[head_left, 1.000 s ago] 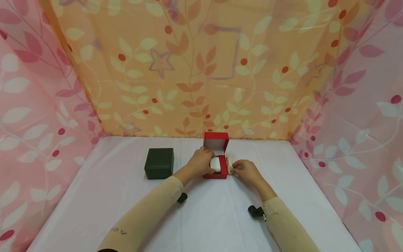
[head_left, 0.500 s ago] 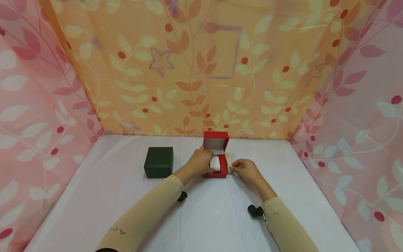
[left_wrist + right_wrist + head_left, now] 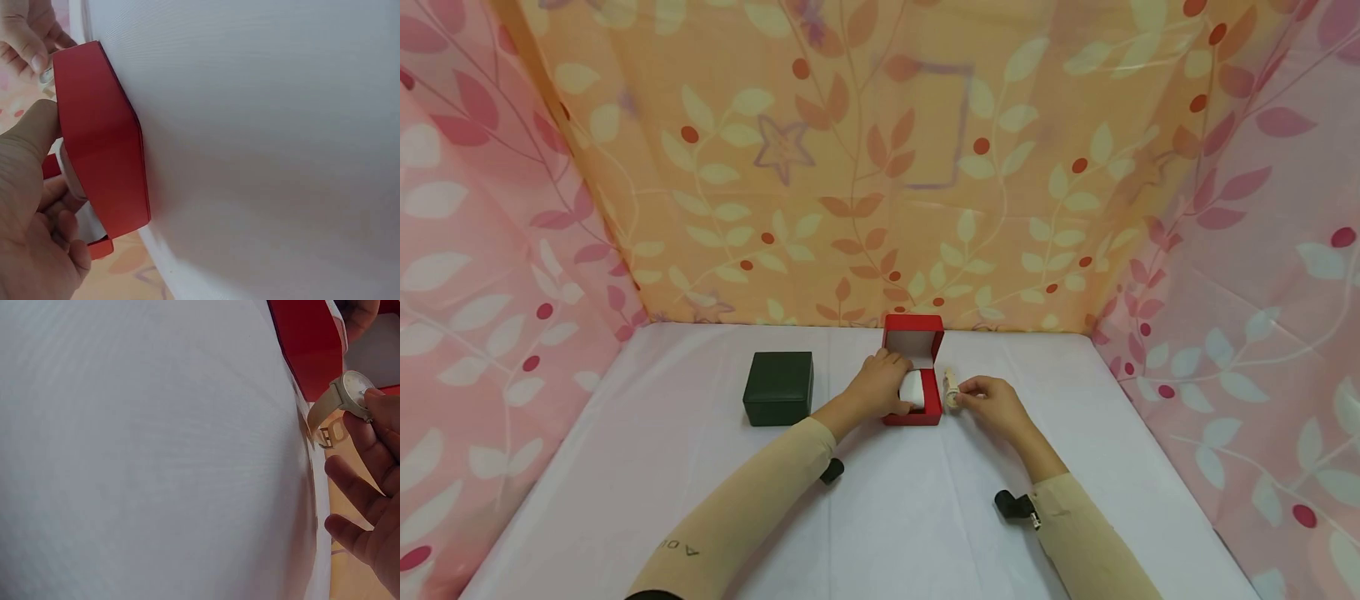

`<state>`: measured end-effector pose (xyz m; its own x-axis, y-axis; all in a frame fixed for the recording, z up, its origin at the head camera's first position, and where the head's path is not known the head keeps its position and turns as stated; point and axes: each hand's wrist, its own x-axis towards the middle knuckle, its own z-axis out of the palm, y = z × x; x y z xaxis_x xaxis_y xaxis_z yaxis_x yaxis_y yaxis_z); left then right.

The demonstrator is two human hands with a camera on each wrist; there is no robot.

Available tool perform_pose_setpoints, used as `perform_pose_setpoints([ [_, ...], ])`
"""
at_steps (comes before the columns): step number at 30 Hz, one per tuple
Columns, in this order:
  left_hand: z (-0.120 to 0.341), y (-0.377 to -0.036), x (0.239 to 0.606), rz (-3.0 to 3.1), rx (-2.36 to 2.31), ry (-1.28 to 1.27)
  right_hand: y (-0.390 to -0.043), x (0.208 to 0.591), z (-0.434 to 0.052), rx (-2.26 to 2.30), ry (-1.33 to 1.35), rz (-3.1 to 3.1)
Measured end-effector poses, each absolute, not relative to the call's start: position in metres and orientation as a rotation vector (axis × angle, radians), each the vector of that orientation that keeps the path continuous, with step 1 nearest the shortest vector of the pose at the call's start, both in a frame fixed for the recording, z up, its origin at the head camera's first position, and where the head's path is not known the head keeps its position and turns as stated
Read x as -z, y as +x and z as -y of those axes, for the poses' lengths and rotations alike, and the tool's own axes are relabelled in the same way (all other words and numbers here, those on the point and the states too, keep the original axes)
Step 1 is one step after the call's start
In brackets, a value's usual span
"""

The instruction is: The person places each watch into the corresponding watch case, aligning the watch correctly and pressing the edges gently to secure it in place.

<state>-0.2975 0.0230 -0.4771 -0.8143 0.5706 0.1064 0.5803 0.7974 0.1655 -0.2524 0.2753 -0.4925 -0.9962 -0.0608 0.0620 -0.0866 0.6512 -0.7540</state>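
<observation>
My left hand [image 3: 878, 383] holds the open red watch box [image 3: 931, 392] from its left side, its thumb over the front edge. In the left wrist view the fingers bend in beside the raised lid; what the fingertips touch is partly hidden. A white cushion [image 3: 913, 389] sits inside the box. Just right of the box, my right hand [image 3: 997, 406] pinches a wristwatch [image 3: 356, 390] by its case between thumb and index finger. Its pale strap hangs down with the buckle [image 3: 327, 437] end loose; the other fingers are spread apart.
A closed dark green box [image 3: 778, 388] stands to the left of the red one on the white tablecloth [image 3: 895, 517]. Patterned cloth walls [image 3: 850, 250] close off the back and both sides.
My right hand has drawn the wristwatch slightly to the right, leaving a small gap to the red box. The left hand stays in place on the box.
</observation>
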Motion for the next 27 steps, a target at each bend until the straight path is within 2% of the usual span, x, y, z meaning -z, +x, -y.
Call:
perform_pose_setpoints([
  [27,-0.018,-0.274,0.476,2.654,0.315,-0.955,-0.246,0.475,-0.267,-1.397,0.178,2.744],
])
